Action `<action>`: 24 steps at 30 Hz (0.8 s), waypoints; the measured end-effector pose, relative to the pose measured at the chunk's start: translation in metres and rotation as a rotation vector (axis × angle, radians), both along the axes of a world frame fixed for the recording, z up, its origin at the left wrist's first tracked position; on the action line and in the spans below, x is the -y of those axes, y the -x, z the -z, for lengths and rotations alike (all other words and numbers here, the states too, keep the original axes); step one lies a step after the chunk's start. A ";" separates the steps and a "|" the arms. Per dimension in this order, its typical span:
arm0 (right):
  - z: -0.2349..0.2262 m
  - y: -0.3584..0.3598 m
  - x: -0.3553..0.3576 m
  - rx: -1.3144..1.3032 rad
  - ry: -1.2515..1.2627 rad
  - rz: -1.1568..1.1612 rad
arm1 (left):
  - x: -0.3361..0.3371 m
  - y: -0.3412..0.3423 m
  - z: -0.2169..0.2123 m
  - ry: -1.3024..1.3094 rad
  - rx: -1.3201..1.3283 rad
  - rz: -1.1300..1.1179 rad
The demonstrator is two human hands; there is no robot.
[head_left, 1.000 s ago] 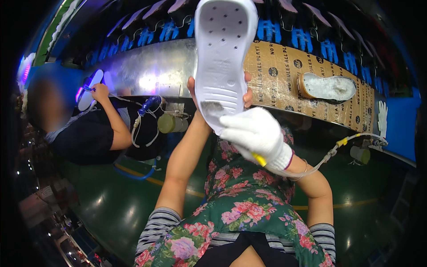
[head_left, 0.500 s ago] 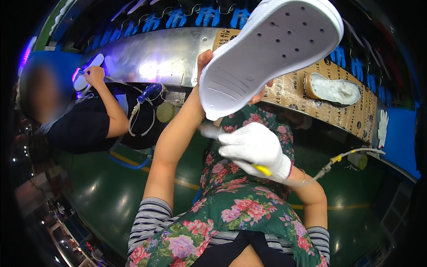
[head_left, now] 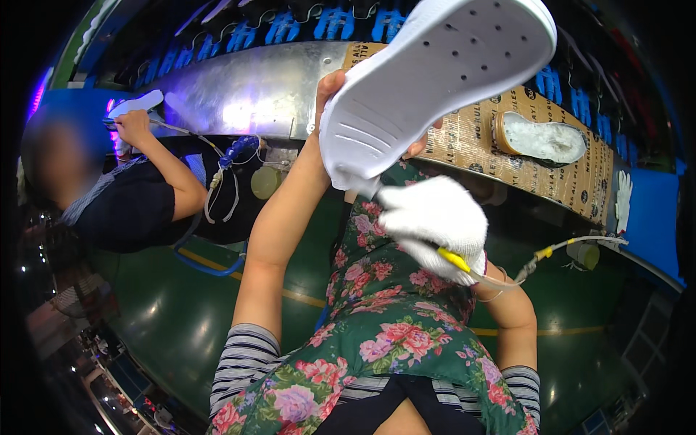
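Observation:
My bare left hand (head_left: 330, 90) grips a large white shoe sole (head_left: 428, 94) from behind, with fingers showing past both edges. Small holes dot the sole's upper end, and short grooves run across its lower part. My right hand (head_left: 438, 221), in a white knit glove, is closed around a brush (head_left: 357, 181) fed by a thin hose (head_left: 500, 284). The bristles appear to touch the sole's lower tip; the brush handle is mostly hidden by the glove.
A tan-rimmed sole with a whitish inside (head_left: 544, 139) lies on the cardboard-covered bench (head_left: 464, 138). Blue clamps (head_left: 338, 23) line the rack behind. A white glove (head_left: 623, 199) hangs at the right. At left, a co-worker's hand (head_left: 133, 127) holds another sole (head_left: 138, 103).
My right hand has shifted slightly right and up, bringing the brush from beside my left forearm to the sole's lower tip. The co-worker's sole has been turned.

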State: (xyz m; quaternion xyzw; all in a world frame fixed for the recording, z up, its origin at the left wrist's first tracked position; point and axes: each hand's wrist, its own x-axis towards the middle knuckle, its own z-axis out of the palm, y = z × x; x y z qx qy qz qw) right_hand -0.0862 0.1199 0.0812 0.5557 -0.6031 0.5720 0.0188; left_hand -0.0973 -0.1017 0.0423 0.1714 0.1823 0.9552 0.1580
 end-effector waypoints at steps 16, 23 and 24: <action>0.001 -0.022 0.005 0.074 -0.086 -0.067 | 0.006 0.014 0.013 -0.078 -0.144 -0.094; 0.005 -0.023 0.008 0.068 -0.095 -0.092 | 0.011 0.015 0.024 -0.102 -0.123 -0.080; 0.001 -0.014 0.007 0.086 -0.055 -0.080 | 0.009 0.013 0.025 -0.126 -0.117 -0.078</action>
